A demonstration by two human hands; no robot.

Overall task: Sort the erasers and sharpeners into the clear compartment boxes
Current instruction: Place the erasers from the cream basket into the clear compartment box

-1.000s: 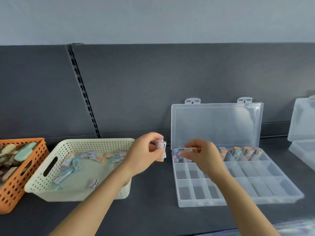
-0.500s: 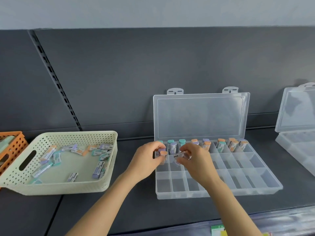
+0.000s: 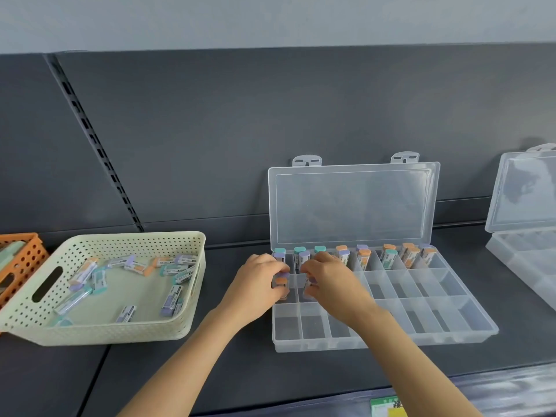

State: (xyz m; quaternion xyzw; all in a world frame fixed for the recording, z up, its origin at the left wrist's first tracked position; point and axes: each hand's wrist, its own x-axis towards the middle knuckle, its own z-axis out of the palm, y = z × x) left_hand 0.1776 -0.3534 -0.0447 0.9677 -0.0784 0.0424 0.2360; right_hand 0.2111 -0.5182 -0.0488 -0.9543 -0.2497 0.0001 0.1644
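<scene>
"Head view, from the left: what can't you read?"
"An orange basket [image 3: 22, 261] is cut by the frame edge, and its contents are blurred. Beside it, a cream basket [image 3: 120, 334] holds loose erasers [image 3: 135, 266] on the shelf [image 3: 240, 371]."
"And the hands?"
"The left hand [image 3: 255, 285] pinches an orange-capped eraser [image 3: 282, 285] in the clear box's [image 3: 436, 338] middle row, leftmost compartment. The right hand [image 3: 334, 285] grips a purple-ended eraser [image 3: 310, 284] in the next compartment. Fingers hide both bases."
"What might go wrong?"
"Released while tilted, either could topple flat. A knuckle could knock the upright back row [image 3: 364, 257], or a thin divider could catch a corner. The second box [image 3: 523, 254], far right, is cropped, so I can't tell what it holds."
</scene>
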